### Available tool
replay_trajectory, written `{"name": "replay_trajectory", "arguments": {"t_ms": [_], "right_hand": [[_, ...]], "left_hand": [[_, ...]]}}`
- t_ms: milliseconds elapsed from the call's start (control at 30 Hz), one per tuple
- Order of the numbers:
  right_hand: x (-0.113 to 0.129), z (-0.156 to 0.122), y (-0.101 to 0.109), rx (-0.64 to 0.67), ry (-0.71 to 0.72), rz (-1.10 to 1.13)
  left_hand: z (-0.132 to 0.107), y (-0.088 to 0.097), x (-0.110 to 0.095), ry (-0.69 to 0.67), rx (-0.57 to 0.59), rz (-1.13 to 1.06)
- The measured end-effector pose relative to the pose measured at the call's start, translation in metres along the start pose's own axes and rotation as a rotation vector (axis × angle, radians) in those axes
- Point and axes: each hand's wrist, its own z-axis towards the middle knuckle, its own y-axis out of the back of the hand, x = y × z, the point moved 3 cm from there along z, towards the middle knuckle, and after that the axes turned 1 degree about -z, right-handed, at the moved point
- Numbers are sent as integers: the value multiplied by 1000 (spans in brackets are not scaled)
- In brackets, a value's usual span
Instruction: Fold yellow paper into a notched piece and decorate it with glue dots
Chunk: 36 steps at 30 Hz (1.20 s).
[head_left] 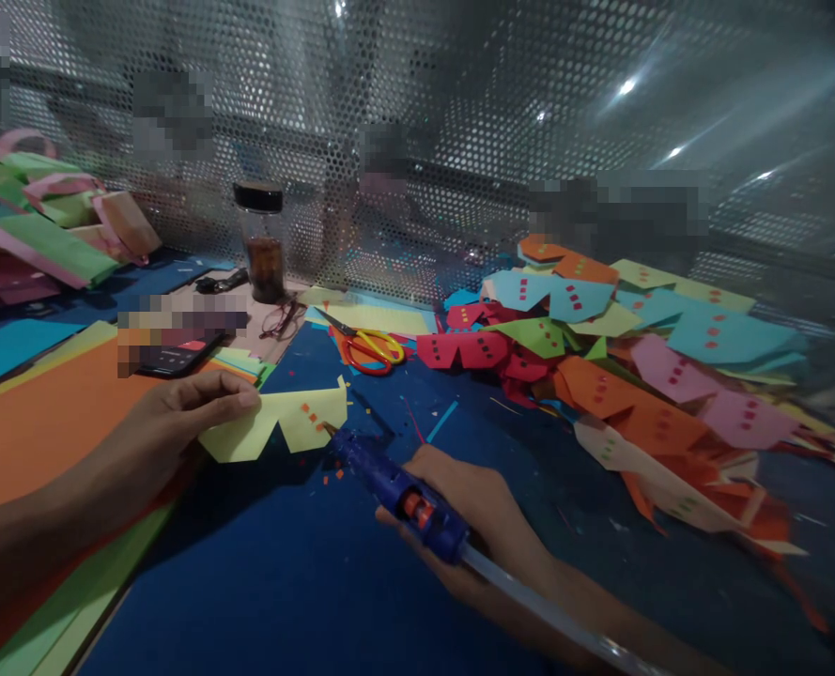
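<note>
Between the thumb and fingers of my left hand (202,406) is the left end of a pale yellow paper mask (304,413) with a notch cut in its lower edge. A short row of small orange paper squares (313,416) runs across the mask's right half. My right hand (477,516) is wrapped round a blue hot glue gun (381,474), with a clear glue stick (530,596) trailing from its back. The gun's nozzle is at the mask's right half, by the squares; whether it touches is unclear. Several loose orange bits (333,477) lie just below.
Red-and-yellow scissors (371,347) lie beyond the mask. Finished-looking paper masks (671,376) are heaped at right. Coloured sheets (51,422), a phone (177,352) and a jar (266,249) are at left. Perforated metal panel (417,113) stands behind.
</note>
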Motion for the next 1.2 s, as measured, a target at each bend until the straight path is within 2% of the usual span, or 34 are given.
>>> {"name": "replay_trajectory", "arguments": {"t_ms": [233, 333, 467, 600, 767, 933, 1200], "right_hand": [[2, 0, 1, -115, -404, 216], [0, 2, -1, -176, -478, 197], [3, 1, 1, -196, -449, 173], [10, -13, 0, -212, -446, 129], [23, -27, -6, -145, -404, 194], [31, -25, -5, -102, -356, 141], [26, -24, -8, -81, -331, 118]], "left_hand": [[-3, -4, -1, -9, 39, -8], [-1, -4, 1, -40, 68, -9], [-3, -4, 2, -60, 87, 9], [-8, -4, 0, -44, 93, 27], [-11, -6, -1, -44, 135, 13], [-9, -5, 1, -41, 146, 29], [-12, -7, -1, -46, 129, 36]]}}
